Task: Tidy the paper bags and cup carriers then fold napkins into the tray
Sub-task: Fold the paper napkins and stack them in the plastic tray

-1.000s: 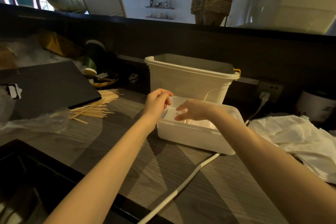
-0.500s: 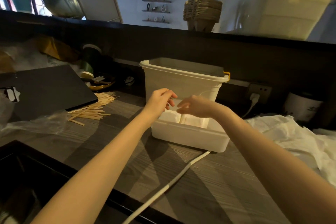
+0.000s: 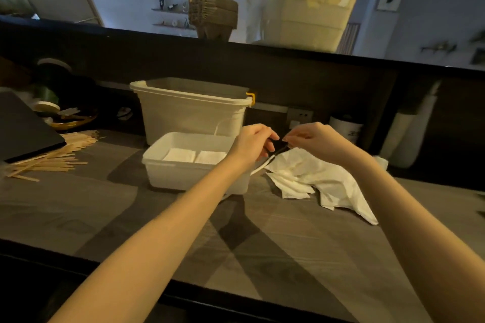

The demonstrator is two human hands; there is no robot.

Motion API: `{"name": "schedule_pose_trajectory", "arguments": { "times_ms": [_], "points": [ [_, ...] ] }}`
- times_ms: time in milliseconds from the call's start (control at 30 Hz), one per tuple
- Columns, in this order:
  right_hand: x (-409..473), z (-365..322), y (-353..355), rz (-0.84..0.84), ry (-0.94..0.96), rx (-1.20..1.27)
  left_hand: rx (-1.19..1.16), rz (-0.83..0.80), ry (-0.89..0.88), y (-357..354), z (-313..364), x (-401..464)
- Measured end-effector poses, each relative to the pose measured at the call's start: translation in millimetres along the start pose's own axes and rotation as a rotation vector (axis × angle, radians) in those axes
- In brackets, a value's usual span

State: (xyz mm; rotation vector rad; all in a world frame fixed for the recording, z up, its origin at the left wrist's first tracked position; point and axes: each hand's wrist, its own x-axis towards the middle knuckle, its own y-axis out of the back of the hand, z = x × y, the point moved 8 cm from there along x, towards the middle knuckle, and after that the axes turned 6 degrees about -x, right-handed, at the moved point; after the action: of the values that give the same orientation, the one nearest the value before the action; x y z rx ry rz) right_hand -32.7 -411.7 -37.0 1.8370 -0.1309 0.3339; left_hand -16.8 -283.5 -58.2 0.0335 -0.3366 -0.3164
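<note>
On the near stretch of the wood-grain counter [image 3: 275,244], two bare forearms reach forward from the bottom edge. The left hand [image 3: 253,143] hangs over the right end of the shallow white tray [image 3: 183,176], its fingers curled loosely; whether they pinch anything cannot be told. The right hand [image 3: 312,139] hovers just beside it, above the heap of loose napkins [image 3: 315,178], its fingertips drawn together as if pinching, though what they pinch is too small and dark to make out. Inside the tray lie two folded napkins [image 3: 194,156], side by side and flat on the bottom. A white cable [image 3: 258,169] runs between the tray and the napkin heap. To the left, a scatter of wooden stir sticks [image 3: 52,155] lies near the corner of a dark board [image 3: 23,126]. Behind the tray, touching or nearly touching it, stands a taller translucent bin [image 3: 191,113] with a yellow clip. On the high ledge beyond sit a stack of cup carriers [image 3: 214,16] and a large clear tub [image 3: 304,8].
</note>
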Motion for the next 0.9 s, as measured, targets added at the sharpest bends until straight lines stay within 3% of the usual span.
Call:
{"name": "schedule_pose_trajectory", "arguments": {
  "times_ms": [133, 267, 433, 600, 900],
  "points": [
    [-18.6, 44.9, -1.5, 0.063, -0.092, -0.038, -0.019, -0.046, 0.001, -36.1, -12.8, 4.5],
    [-30.9, 69.1, -17.7, 0.125, -0.124, -0.098, 0.006, 0.059, -0.024, -48.8, -37.9, 8.1],
    [-29.5, 65.5, -53.2, 0.001, -0.029, -0.136, -0.061, 0.198, -0.008, -43.7, -65.6, 10.1],
    [-27.3, 67.6, -86.4, -0.056, -0.017, -0.169, -0.072, 0.166, -0.038, -39.8, -77.7, 7.8],
    [-29.3, 65.3, -90.3, 0.109, 0.001, -0.038, 0.130, 0.038, -0.070, -48.0, -85.3, 9.3]
  ]
}}
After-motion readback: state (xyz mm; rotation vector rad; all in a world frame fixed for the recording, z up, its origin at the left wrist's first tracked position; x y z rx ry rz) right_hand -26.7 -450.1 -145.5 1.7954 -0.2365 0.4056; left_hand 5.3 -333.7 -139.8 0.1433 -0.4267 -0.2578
